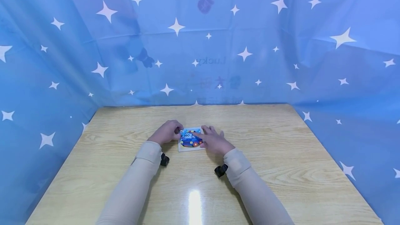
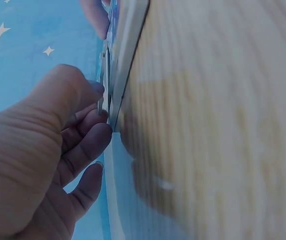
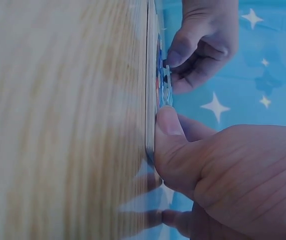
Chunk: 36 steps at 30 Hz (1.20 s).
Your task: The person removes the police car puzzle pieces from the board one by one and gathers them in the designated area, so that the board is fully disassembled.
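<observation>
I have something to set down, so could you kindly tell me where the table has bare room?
Bare table lies left of the left sleeve, right of the right sleeve, and between the picture board and the star-print curtain. The middle is crowded: the left hand and right hand are both at the board.

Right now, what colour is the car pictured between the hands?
The pictured car is mostly blue, clearest in the head view.

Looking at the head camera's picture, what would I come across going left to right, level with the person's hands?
Blue starry curtain → wooden table → left hand → car picture → right hand → table again → curtain again.
</observation>
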### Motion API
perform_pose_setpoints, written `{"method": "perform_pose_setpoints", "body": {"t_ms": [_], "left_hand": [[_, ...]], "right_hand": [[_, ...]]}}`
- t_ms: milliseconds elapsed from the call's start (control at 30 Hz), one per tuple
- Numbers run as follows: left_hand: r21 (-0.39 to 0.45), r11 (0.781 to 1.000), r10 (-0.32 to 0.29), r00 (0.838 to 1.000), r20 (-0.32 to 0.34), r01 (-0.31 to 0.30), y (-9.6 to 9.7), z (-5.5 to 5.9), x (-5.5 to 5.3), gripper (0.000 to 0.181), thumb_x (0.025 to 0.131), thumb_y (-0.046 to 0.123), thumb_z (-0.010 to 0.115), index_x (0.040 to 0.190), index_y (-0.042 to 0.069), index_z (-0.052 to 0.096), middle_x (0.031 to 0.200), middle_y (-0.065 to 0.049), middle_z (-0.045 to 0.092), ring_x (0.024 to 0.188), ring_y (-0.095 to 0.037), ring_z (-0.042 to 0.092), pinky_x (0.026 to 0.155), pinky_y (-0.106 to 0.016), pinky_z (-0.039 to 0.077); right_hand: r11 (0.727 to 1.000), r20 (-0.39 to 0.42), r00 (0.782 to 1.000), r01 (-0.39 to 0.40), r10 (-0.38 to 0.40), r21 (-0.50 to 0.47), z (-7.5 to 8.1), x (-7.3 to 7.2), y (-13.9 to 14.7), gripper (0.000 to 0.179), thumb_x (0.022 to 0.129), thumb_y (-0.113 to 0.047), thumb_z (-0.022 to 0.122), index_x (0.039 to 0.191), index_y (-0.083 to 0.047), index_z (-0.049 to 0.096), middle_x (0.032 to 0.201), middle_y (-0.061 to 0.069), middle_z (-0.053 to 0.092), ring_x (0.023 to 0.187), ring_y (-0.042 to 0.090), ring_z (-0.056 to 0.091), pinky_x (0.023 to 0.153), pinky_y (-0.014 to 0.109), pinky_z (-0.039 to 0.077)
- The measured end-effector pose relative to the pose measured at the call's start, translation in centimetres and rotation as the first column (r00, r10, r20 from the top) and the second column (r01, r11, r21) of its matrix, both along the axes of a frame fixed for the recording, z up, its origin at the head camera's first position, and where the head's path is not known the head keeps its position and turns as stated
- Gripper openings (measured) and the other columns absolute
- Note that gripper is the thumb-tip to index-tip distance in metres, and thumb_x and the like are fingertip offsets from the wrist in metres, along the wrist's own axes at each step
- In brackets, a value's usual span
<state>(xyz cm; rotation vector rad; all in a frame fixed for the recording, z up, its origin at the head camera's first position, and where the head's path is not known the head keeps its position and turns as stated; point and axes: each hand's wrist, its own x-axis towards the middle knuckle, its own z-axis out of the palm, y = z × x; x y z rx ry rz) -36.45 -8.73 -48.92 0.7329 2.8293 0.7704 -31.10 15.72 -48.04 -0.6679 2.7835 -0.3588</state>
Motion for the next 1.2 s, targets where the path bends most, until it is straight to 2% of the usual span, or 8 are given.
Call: {"method": "perform_pose_setpoints", "body": {"t_ms": [300, 767, 1200], "left_hand": [[0.005, 1.000, -0.014, 1.000, -0.006, 0.014, 0.00, 0.03, -0.15, 0.024, 0.089, 0.007, 0.073, 0.113, 0.002, 0.073, 0.097, -0.004, 0.065, 0.083, -0.018, 0.056, 0.078, -0.033, 0.052], [0.053, 0.998, -0.027, 0.999, 0.017, 0.026, -0.22, -0.45, -0.16, 0.023, 0.091, 0.004, 0.071, 0.114, 0.001, 0.072, 0.094, -0.004, 0.063, 0.082, -0.017, 0.055, 0.077, -0.033, 0.051], [0.068, 0.998, -0.005, 0.999, 0.046, 0.002, -0.32, -0.44, -0.02, 0.025, 0.093, 0.007, 0.070, 0.117, 0.002, 0.071, 0.096, -0.003, 0.063, 0.084, -0.018, 0.054, 0.077, -0.033, 0.050]], "right_hand": [[0.998, 0.031, 0.999, 0.035, -0.036, 0.045, 0.25, -0.29, -0.40, 0.060, 0.104, -0.031, 0.056, 0.158, -0.041, 0.033, 0.169, 0.008, 0.014, 0.154, 0.040, 0.010, 0.110, 0.078, 0.013], [0.998, 0.013, 1.000, 0.020, -0.021, 0.054, 0.24, -0.09, -0.34, 0.063, 0.104, -0.031, 0.057, 0.160, -0.039, 0.029, 0.167, 0.011, 0.018, 0.152, 0.041, 0.014, 0.108, 0.079, 0.018], [0.997, 0.013, 1.000, 0.016, -0.017, 0.073, 0.51, -0.03, -0.43, 0.063, 0.104, -0.032, 0.057, 0.160, -0.039, 0.029, 0.167, 0.011, 0.018, 0.152, 0.041, 0.015, 0.107, 0.079, 0.020]]}}
